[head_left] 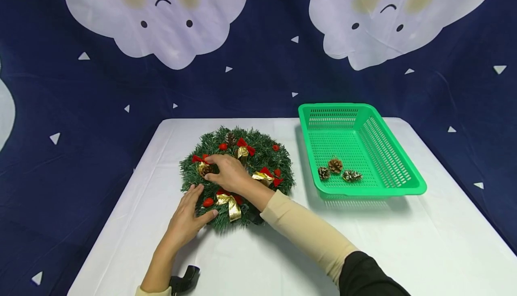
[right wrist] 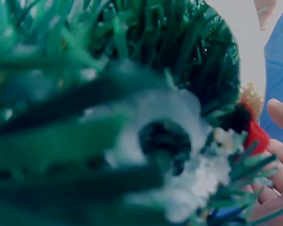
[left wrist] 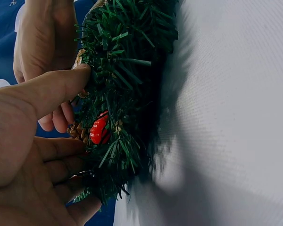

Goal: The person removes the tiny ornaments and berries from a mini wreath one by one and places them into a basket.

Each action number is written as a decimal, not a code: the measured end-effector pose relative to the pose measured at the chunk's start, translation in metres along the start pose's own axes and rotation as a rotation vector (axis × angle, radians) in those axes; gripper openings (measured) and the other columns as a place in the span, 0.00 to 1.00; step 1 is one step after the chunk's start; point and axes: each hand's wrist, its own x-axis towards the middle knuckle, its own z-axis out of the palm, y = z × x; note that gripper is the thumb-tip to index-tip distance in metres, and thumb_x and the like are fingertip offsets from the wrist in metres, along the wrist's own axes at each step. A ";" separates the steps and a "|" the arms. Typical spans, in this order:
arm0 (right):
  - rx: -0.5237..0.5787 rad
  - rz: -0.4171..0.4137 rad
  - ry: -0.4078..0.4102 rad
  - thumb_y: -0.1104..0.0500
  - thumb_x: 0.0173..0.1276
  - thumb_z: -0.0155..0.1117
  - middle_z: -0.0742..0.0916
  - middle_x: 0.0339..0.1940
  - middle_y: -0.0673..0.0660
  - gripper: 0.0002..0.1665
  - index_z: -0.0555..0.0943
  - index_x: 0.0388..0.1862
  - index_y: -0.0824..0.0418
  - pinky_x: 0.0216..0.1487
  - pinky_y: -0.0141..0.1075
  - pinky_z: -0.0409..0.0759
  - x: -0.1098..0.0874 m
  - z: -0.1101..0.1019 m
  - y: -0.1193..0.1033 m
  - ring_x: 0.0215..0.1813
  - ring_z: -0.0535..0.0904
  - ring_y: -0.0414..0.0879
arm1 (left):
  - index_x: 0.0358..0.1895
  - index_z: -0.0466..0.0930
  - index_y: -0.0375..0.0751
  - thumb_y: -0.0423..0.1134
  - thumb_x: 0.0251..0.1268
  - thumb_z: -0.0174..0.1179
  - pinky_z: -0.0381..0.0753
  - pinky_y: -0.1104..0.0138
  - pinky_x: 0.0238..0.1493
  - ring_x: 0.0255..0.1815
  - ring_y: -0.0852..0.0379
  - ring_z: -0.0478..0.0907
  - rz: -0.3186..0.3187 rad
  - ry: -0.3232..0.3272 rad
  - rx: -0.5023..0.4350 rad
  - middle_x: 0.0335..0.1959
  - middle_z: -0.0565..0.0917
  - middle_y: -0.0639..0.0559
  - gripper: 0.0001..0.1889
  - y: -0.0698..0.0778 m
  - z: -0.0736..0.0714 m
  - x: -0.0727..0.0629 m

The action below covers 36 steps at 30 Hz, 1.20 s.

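Observation:
A green wreath (head_left: 264, 145) trimmed with red-and-gold bows and red berries lies on the white table. Over its left part reaches my right hand (head_left: 231, 173), thumb and forefinger pinching a brown pine cone (head_left: 205, 169) beside a bow. My left hand (head_left: 183, 219) rests against the near left edge, thumb and fingers spread on the needles. The left wrist view shows its thumb (left wrist: 61, 87) on the greenery near a shiny red berry (left wrist: 99, 129). In the right wrist view, blurred needles and a whitish ring (right wrist: 179, 103) fill most of the picture.
To the right stands a green plastic basket (head_left: 404, 157) with a pine cone (head_left: 335, 166) and two others inside. A black curved object (head_left: 189, 279) shows by the left wrist. Behind the table (head_left: 440, 242) hangs a dark blue cloth (head_left: 258, 94) with clouds.

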 end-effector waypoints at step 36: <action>-0.160 0.016 -0.033 0.46 0.65 0.63 0.80 0.62 0.51 0.29 0.72 0.64 0.49 0.61 0.43 0.76 0.013 0.020 0.006 0.63 0.75 0.47 | 0.73 0.53 0.36 0.48 0.57 0.66 0.53 0.38 0.69 0.77 0.39 0.43 0.005 0.012 0.011 0.75 0.53 0.37 0.45 0.001 0.000 -0.001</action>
